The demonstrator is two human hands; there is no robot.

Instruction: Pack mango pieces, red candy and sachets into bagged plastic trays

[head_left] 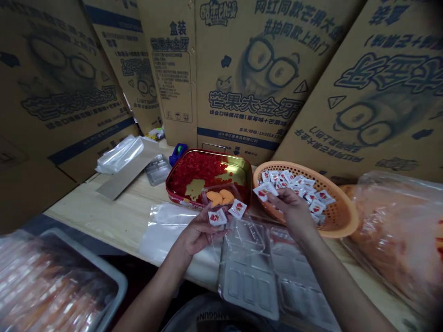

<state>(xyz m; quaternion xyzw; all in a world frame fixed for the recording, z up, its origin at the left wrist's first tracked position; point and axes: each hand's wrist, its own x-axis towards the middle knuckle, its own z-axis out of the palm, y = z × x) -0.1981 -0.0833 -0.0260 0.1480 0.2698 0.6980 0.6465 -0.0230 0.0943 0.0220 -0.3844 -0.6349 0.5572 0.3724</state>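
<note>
By the orange basket, the right hand pinches a sachet, the left hand loosely holds two more sachets; a slack grip could drop them.

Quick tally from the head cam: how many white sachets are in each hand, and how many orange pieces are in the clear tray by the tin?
White sachets in left hand: 2
White sachet in right hand: 1
Orange pieces in clear tray: 2
Total: 5

The only view looks from the person's head, forward and down across a light wooden table towards upright printed cardboard cartons at its far edge, close above the left hand and right hand.
</note>
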